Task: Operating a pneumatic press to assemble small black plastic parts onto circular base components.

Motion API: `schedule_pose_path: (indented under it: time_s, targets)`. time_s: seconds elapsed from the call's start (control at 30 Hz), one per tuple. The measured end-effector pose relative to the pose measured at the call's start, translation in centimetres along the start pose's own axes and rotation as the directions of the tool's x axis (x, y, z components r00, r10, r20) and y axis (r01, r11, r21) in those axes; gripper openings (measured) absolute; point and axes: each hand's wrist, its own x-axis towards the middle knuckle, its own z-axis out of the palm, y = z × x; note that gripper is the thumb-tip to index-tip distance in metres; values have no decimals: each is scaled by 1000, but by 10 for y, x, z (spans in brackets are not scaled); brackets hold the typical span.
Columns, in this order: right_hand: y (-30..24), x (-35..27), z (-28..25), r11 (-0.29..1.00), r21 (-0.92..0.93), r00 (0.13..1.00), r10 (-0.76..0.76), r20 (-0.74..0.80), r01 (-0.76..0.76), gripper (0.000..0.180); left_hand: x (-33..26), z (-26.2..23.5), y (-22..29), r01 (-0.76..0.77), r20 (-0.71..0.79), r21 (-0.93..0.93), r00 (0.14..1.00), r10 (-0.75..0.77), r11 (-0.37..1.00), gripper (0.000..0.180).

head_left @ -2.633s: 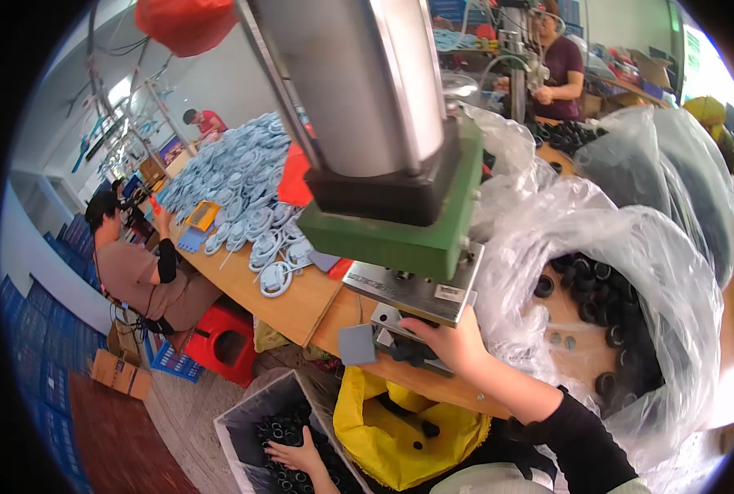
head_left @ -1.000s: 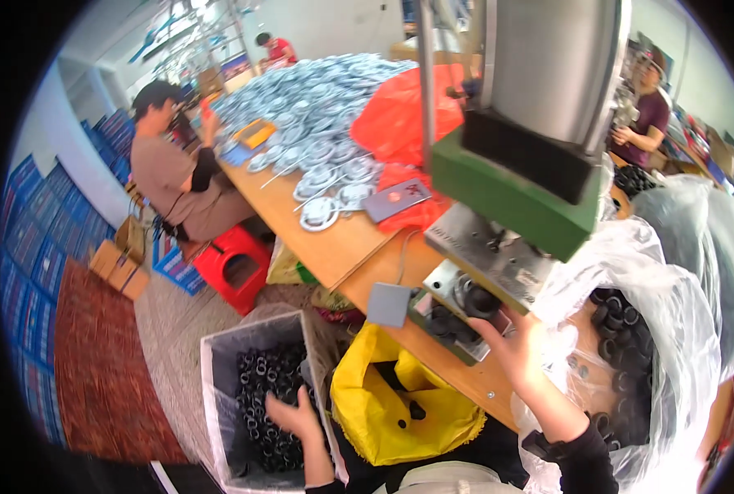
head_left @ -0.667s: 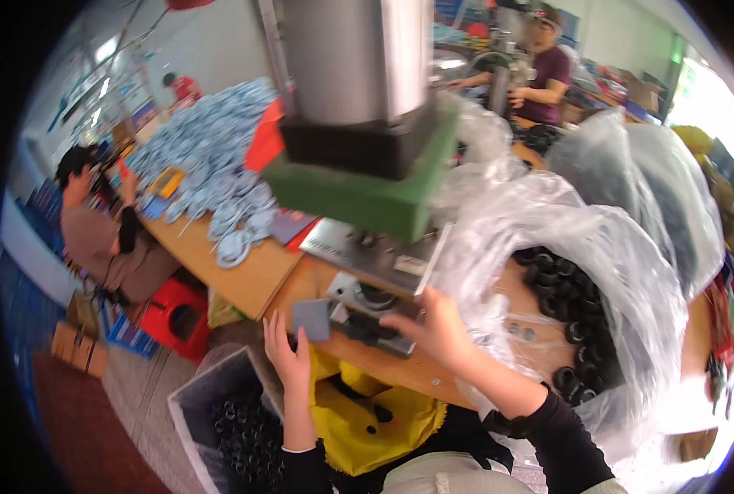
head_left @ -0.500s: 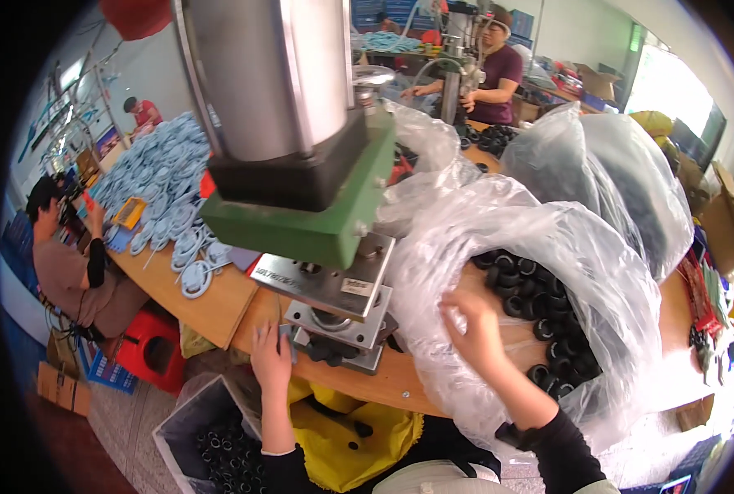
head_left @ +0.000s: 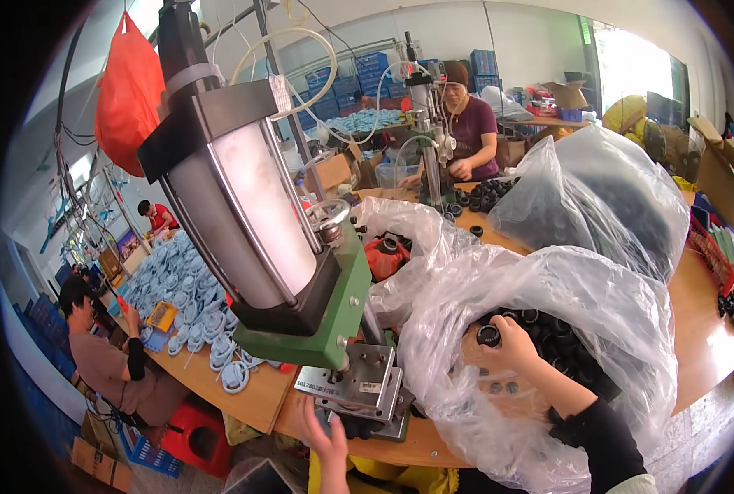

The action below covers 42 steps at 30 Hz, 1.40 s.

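Observation:
My right hand (head_left: 519, 356) grips a small black round cap (head_left: 489, 336) with ridged sides between thumb and fingers. It is over the opening of a clear plastic bag (head_left: 441, 329), where many more black caps (head_left: 560, 342) lie heaped. My left hand (head_left: 326, 436) is open and holds nothing, its fingers upright and the thumb apart. It is beside the metal die block (head_left: 350, 383) of a bench press; whether the fingertips touch the block I cannot tell. The press has a silver cylinder (head_left: 256, 222) and a green body (head_left: 301, 342).
Blue coiled parts (head_left: 177, 280) are piled on the wooden table to the left, near a seated person (head_left: 107, 346). Another person (head_left: 474, 136) works at a second press (head_left: 433, 140) across the table. A filled clear bag (head_left: 597, 198) stands behind right. A red stool (head_left: 198, 440) is below left.
My right hand was empty over the bag and now holds a black cap. The press's upper die plate has come down onto the lower one. My view has tilted up.

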Motion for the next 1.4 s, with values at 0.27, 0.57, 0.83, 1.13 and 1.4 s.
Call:
schedule_pose_path:
  time_s: [0.27,0.57,0.83,1.13,1.4]
  targets:
    - [-71,-40,-34,801,599,986,-109,129,11,48,66,55,62,362,55,-408,926,-374,838,23]
    - [-185,-48,19,688,698,895,-419,156,200,54,-54,-30,-15,431,-361,-48,833,-418,901,32]
    - [-216,-22,66,714,636,939,-341,-49,293,33,-178,-166,-92,769,-722,633,545,-425,-88,70]
    - [-168,-42,44,700,630,927,-366,-86,335,58,-27,-19,-92,64,216,334,966,-142,940,35]
    - [55,5,27,911,-394,984,59,-168,-122,19,-22,-1,-88,-10,330,440,932,-151,898,32]
